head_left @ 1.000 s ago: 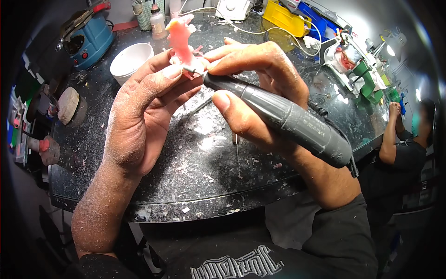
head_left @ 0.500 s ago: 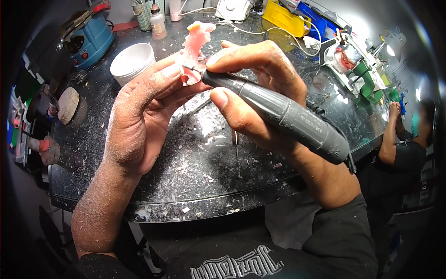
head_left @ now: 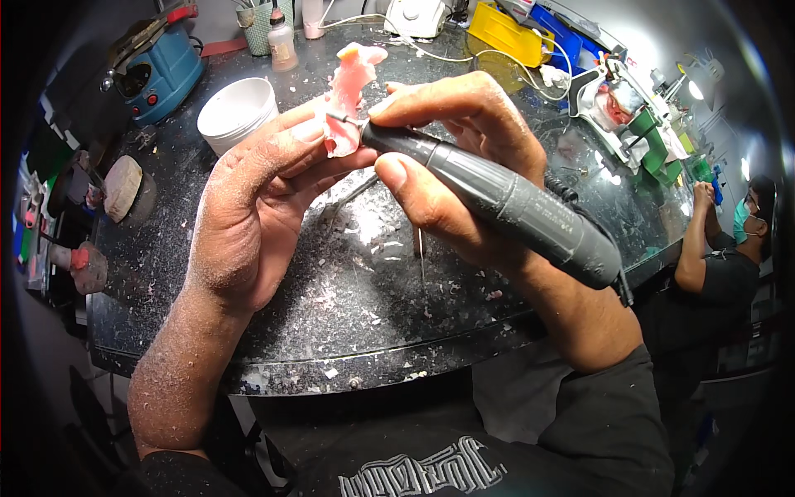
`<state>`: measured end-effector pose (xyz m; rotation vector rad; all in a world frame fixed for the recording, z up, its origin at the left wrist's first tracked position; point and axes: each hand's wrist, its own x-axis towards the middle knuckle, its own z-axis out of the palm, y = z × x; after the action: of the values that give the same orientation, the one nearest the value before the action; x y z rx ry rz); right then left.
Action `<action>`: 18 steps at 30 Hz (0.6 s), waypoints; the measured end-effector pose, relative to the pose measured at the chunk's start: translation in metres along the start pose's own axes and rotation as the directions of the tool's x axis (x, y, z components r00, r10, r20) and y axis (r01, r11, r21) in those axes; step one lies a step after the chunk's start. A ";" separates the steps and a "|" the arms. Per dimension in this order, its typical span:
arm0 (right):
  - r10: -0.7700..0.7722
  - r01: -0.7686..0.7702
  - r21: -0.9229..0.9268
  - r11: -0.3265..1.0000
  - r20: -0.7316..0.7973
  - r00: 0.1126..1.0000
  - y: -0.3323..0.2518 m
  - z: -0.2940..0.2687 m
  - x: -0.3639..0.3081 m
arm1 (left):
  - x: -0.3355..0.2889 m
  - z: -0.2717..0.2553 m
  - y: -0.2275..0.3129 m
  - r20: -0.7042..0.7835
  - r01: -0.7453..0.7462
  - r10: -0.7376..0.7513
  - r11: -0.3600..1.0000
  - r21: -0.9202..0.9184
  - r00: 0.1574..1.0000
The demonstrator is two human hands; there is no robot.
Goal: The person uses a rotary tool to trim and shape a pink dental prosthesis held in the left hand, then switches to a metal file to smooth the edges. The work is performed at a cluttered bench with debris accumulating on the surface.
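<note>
My left hand (head_left: 248, 215), dusted with pale powder, pinches a pink denture base (head_left: 349, 81) between thumb and fingers. The piece stands roughly upright, its lower part partly hidden by my fingertips. A black rotary handpiece (head_left: 505, 199) lies slantwise in my right hand (head_left: 501, 124), gripped between thumb and fingers. Its thin metal bur (head_left: 338, 116) reaches across the lower part of the denture base; whether it touches there I cannot tell for sure. Both hands are close together above the dark bench.
The black bench (head_left: 364, 323) is strewn with shavings and dust. A white tub (head_left: 238, 108) stands beyond my left hand, near a blue machine (head_left: 166, 79) and a dropper bottle (head_left: 282, 45). Yellow bins (head_left: 507, 35) sit at the far right. A masked co-worker (head_left: 720, 265) is at right.
The denture base has tilted slightly, its top shifting right and a little down. The bur sits slightly higher against it. The co-worker's head has turned.
</note>
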<state>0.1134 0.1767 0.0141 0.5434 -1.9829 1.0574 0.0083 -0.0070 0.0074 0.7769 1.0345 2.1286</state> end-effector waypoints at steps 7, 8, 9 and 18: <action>-0.009 0.009 -0.017 1.000 0.008 1.000 -0.002 -0.001 0.001 | 0.000 0.003 0.002 0.012 0.006 -0.007 1.000 0.028 1.000; 0.010 -0.010 -0.009 1.000 -0.009 1.000 -0.003 0.000 0.001 | 0.000 0.003 0.002 0.015 0.000 -0.001 0.999 0.034 1.000; 0.007 -0.007 -0.006 1.000 -0.005 1.000 -0.003 -0.001 0.001 | 0.001 0.003 0.002 0.014 0.002 -0.003 0.999 0.038 1.000; -0.003 0.003 -0.016 1.000 0.041 0.999 -0.002 -0.005 0.002 | 0.001 0.003 0.003 0.014 0.018 -0.019 1.000 0.022 1.000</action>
<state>0.1158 0.1801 0.0185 0.5633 -2.0238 1.0352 0.0092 -0.0067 0.0113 0.7892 1.0554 2.0963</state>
